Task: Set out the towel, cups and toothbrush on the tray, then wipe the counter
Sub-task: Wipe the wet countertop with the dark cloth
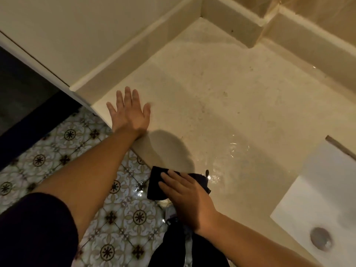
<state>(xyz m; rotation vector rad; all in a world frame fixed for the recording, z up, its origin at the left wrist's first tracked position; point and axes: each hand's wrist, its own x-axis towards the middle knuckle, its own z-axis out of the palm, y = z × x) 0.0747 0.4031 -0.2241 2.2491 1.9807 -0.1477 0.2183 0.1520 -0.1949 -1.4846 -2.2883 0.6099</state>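
Wiping looks underway: the right hand (189, 197) presses a dark cloth (154, 186) flat on the counter (221, 97), wet streaks just beyond it, while the left hand (129, 110) rests open, holding nothing.

Left hand (128, 110) flat, fingers spread; right hand (187, 197) pressing palm-down.

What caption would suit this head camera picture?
Right hand presses a dark cloth on the wet counter; left hand rests flat.
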